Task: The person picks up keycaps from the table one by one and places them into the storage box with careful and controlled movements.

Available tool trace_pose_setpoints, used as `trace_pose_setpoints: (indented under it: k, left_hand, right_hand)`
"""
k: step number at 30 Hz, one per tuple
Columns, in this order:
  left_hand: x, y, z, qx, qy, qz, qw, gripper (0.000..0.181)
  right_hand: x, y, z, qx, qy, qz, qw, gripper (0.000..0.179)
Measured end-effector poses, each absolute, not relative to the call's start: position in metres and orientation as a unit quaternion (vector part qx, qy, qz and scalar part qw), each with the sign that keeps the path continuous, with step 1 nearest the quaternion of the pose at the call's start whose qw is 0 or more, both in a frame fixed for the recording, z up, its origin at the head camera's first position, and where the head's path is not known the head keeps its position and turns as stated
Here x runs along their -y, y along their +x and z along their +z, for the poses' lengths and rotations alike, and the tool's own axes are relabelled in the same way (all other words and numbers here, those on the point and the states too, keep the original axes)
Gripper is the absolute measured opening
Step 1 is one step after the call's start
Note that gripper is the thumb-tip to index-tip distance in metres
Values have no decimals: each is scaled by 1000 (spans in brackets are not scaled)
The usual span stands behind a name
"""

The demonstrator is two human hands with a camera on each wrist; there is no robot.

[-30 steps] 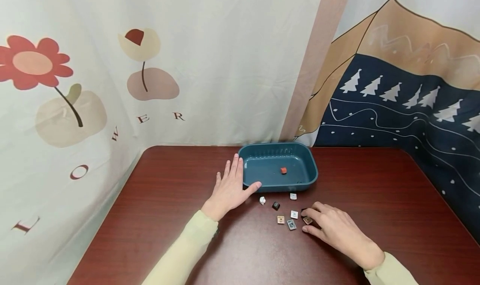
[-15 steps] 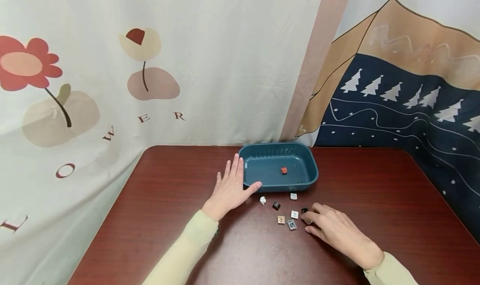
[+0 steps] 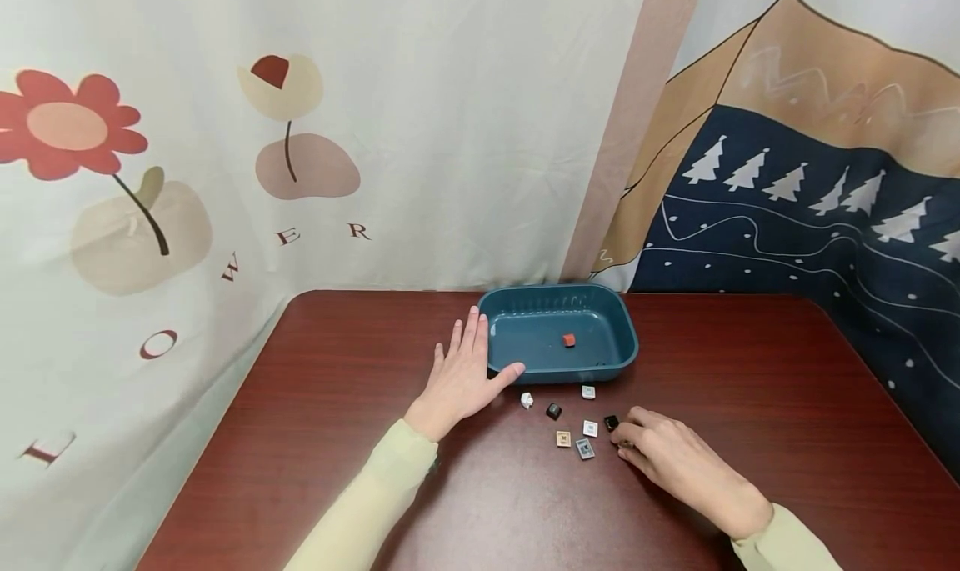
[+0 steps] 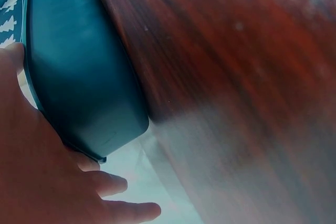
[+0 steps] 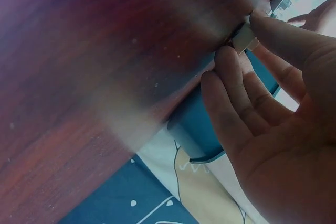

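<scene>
My left hand (image 3: 461,379) lies spread along the left end of a blue-green plastic tray (image 3: 570,375), thumb over its near corner. At the right of a loose group of keycaps, my right hand (image 3: 675,450) pinches a small keycap (image 5: 243,38) between thumb and fingertips; the head view hides it behind the fingers. A black keycap (image 3: 611,423) lies right at those fingertips. Left of it lie a white keycap (image 3: 590,428), a grey keycap (image 3: 585,448) and a tan keycap (image 3: 563,439).
An orange-red keycap (image 3: 569,340) sits inside the tray. Close to its near wall lie another pale keycap (image 3: 588,393), a dark keycap (image 3: 553,411) and a white lumpy piece (image 3: 527,400). Printed curtains (image 3: 450,137) hang behind the brown table (image 3: 360,371).
My right thumb and fingers have drawn together on the brown keycap, which showed between them before. The black keycap has come into fuller view. My left hand stays at the tray.
</scene>
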State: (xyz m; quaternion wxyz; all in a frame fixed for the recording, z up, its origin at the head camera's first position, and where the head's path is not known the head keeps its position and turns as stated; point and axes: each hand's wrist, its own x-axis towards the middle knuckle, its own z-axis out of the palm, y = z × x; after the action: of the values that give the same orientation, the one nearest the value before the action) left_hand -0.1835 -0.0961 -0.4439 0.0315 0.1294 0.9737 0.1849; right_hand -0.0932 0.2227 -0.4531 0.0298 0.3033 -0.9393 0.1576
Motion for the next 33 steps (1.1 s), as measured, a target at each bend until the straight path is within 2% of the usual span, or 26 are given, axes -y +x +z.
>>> trace_pose_setpoints:
  k: [8,12,23,30,33]
  left_hand:
    - [96,-183,-443,-973,125,188,39,109]
    - [97,-183,-443,-973,125,188,38,109]
    - [96,-183,-443,-973,126,192,38,109]
    - [96,-183,-444,-972,127,192,35,109]
    - [96,-183,-444,-972,129,193,34,109]
  right_hand:
    - [-224,-94,-452,939,299,169,21,16]
    - [-226,-94,-452,939,297,170,33,16]
    - [-229,-99,-443,917,318,179,159,24]
    - [-224,-104,-428,936,265,183,142,24]
    - [-222,-106,-425,936,258,187,151,24]
